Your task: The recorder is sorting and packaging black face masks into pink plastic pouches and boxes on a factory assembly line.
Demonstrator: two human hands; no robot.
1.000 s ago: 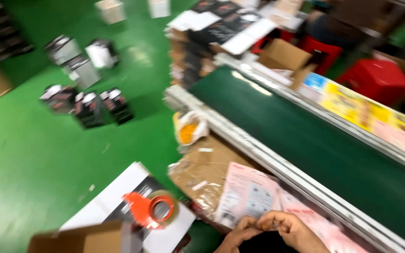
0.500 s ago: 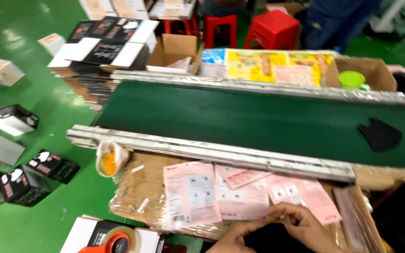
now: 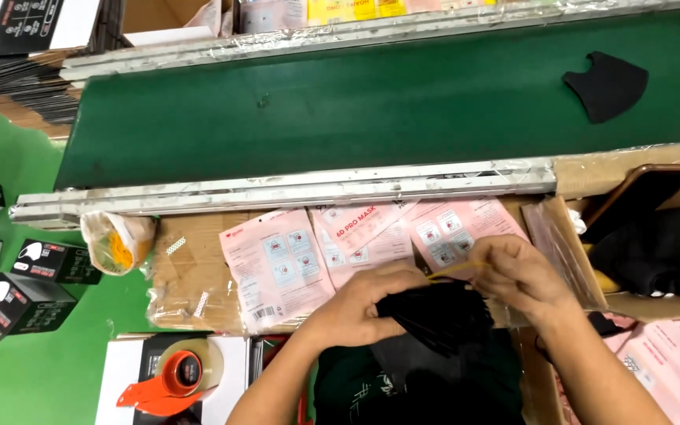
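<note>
- I see my left hand clamped round a stack of black fabric face masks, low in the middle of the view, over my dark lap; my right hand pinches a thin yellow rubber band at the stack's top edge
- three pink printed plastic pouches lie fanned on the brown cardboard sheet just beyond the hands, their far edges against the silver foil-wrapped conveyor rail
- the broad green conveyor belt is mostly bare; one single black mask lies at its right
- left, one orange tape dispenser with a clear tape roll; right, the open cardboard box of black masks crowds my right wrist
</note>
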